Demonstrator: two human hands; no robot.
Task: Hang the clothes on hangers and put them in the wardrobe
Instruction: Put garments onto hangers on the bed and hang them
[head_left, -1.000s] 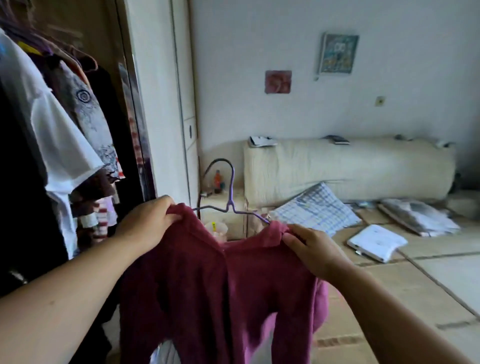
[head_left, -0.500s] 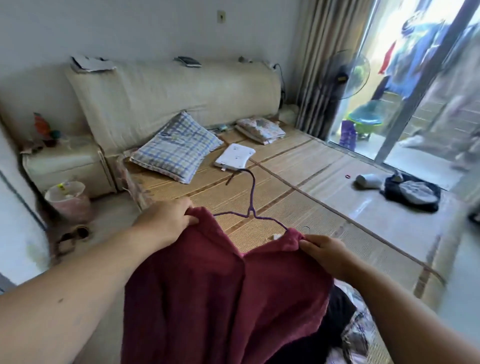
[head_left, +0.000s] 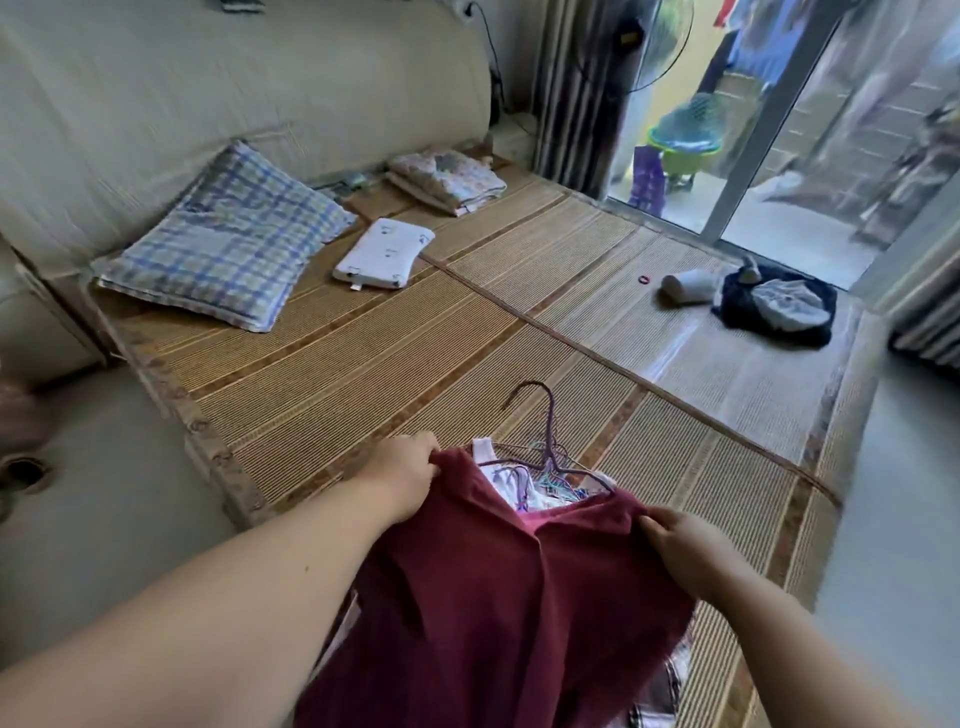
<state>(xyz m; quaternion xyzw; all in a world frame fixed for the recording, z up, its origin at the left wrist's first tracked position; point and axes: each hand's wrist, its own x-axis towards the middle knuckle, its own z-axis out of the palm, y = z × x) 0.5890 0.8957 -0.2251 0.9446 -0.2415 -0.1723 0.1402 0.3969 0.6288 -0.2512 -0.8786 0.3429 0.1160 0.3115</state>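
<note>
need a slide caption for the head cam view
Left hand and right hand grip the shoulders of a maroon top on a purple hanger above a woven mat.

Maroon garment (head_left: 493, 597) on hanger (head_left: 549, 426), now lower over the clothes pile (head_left: 511, 480).

you're in a home bedroom: a bed with a woven mat (head_left: 363, 353), a checked pillow (head_left: 228, 239), a padded headboard (head_left: 234, 83), curtains (head_left: 576, 93) by a glass sliding door (head_left: 779, 130).
</note>
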